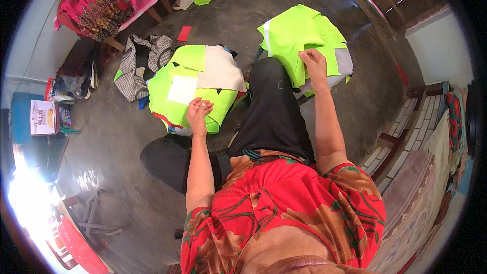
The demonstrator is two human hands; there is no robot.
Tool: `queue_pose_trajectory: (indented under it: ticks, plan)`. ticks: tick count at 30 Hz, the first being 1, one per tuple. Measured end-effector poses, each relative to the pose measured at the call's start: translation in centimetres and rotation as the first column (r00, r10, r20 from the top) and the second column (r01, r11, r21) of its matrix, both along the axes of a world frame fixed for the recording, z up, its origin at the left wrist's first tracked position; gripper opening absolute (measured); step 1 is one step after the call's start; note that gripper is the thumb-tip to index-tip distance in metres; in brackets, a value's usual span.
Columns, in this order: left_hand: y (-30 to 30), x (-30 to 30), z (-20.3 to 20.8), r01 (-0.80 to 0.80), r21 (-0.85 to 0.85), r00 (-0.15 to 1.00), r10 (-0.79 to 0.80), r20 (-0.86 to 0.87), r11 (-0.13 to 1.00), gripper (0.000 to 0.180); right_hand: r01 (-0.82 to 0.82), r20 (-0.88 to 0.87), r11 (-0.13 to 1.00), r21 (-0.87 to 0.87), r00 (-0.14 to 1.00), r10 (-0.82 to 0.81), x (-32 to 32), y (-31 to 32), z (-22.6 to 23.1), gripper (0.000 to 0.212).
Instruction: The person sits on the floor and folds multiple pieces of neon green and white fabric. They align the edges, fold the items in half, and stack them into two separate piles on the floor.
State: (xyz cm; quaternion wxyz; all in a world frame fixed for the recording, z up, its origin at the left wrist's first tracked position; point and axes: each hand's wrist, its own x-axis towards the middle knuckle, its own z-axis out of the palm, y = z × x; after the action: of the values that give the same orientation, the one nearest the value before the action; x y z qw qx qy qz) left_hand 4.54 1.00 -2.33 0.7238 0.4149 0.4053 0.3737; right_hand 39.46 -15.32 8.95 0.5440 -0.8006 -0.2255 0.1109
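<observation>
Two heaps of cut cloth lie in front of me. My left hand (199,114) is over the near edge of the left heap (217,102); its fingers are loosely curled and somewhat apart, with nothing visible in them. A white square piece (182,89) and a cream piece (220,71) lie on top of that heap's lime-green cloth. Over the right heap of lime-green cloth (289,31), my right hand (315,66) has its thumb and fingertips pinched together. What they hold, if anything, is too small to make out. Grey cloth (343,62) shows under this heap's right side.
A checked garment (133,68) and a red scrap (184,33) lie on the dark floor beyond the left heap. Shoes (93,74) stand by the left wall. A red chair (81,246) is at the lower left, a wooden-framed bench (398,144) at the right.
</observation>
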Motion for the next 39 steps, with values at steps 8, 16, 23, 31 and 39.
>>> queue_pose_trajectory:
  ticks: [8, 16, 23, 31, 39]
  plan:
    - [0.0, 0.0, 0.1, 0.000, 0.006, 1.000, 0.000, 0.013, 1.000, 0.029, -0.017, 0.313, 0.974, -0.226, 0.946, 0.089, -2.1, 0.7, 0.8, 0.021]
    - [0.0, 0.0, 0.6, 0.004, -0.005, 1.000, -0.004, -0.022, 1.000, 0.028, -0.116, 0.153, 0.974, -0.194, 0.977, 0.147, -3.4, 0.7, 1.8, 0.013]
    - [0.0, 0.0, 0.2, 0.006, -0.024, 1.000, -0.005, 0.012, 1.000, 0.028, 0.038, -0.422, 0.705, 0.709, 0.823, 0.380, 0.6, 1.2, 2.1, 0.010]
    - [-0.1, 0.1, 0.1, -0.005, -0.006, 1.000, 0.005, -0.015, 1.000, 0.026, -0.063, -0.331, 0.527, 0.848, 0.713, 0.618, -3.6, 2.2, 5.2, 0.014]
    - [-0.7, 0.4, 1.2, -0.014, 0.041, 0.999, 0.016, -0.048, 0.999, 0.034, -0.129, -0.555, 0.674, 0.728, 0.466, 0.689, -12.6, -0.5, 2.6, 0.016]
